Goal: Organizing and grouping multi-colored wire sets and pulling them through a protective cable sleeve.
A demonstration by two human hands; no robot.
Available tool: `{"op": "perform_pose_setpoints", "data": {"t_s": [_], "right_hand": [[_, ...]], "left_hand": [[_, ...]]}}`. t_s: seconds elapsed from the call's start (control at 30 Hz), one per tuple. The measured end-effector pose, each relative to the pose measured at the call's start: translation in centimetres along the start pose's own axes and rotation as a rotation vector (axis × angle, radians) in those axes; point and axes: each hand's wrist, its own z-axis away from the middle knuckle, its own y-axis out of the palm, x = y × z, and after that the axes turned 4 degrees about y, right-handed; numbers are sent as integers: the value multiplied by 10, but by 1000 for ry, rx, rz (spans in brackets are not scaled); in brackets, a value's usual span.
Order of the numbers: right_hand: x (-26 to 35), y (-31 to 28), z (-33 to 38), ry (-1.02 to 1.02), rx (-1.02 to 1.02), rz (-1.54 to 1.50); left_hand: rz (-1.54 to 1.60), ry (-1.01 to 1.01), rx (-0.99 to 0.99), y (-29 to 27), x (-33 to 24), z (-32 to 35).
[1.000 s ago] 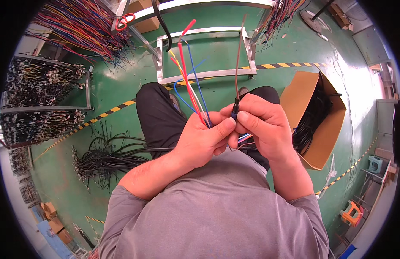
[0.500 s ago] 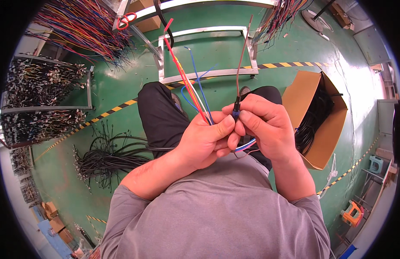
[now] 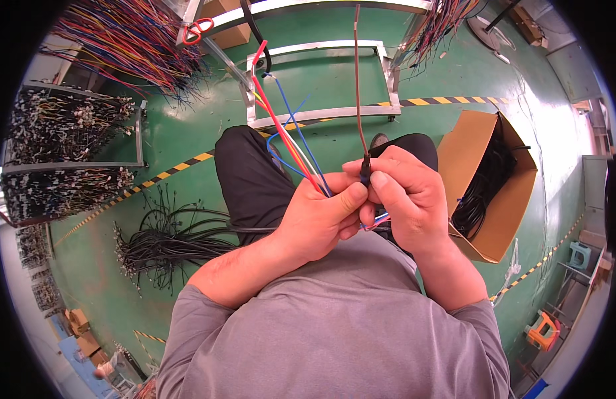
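Note:
Both of my hands meet in front of my chest. My left hand (image 3: pixel 324 216) is closed round a bundle of coloured wires (image 3: pixel 281 120), red, blue, white and yellow, whose loose ends fan out up and to the left. Its thumb tip presses beside a small black connector (image 3: pixel 366 165). My right hand (image 3: pixel 411 196) pinches that connector between thumb and fingers. From the connector's top a thin brown wire (image 3: pixel 358 86) stands nearly straight up. Below the fingers a short stretch of blue, white and pink wires shows. The connector's lower part is hidden by my fingertips.
An open cardboard box (image 3: pixel 477 133) with black cables stands right of my knees. A heap of black cables (image 3: pixel 168 243) lies on the floor at left. Ahead is a metal frame (image 3: pixel 314 46) with red-handled scissors (image 3: pixel 198 31). Racks of wires (image 3: pixel 75 126) line the left.
The brown wire has swung left and more upright. The coloured wire ends have shifted slightly, and my fingers have closed a little further over the connector.

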Motion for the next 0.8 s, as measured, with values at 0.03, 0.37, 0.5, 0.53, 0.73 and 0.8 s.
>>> {"op": "perform_pose_setpoints", "data": {"t_s": [0.03, 0.37, 0.5, 0.53, 0.73, 0.8], "right_hand": [[0, 1, 0, 0, 1, -1], [-3, 1, 3, -5, -34, 35], [-3, 4, 4, -57, -107, -246], [-3, -2, 5, 14, -69, -313], [4, -6, 6, -50, -86, -215], [4, -6, 7, -63, -107, -169]], "left_hand": [[-6, -7, -10, 0, 0, 0], [14, 1, -18, 3, 1, 1], [-66, 60, 11, 3, 1, -1], [-143, 85, -18, 3, 2, 0], [-332, 167, -91, 1, 7, 0], [-395, 184, -94, 1, 6, -1]]}}
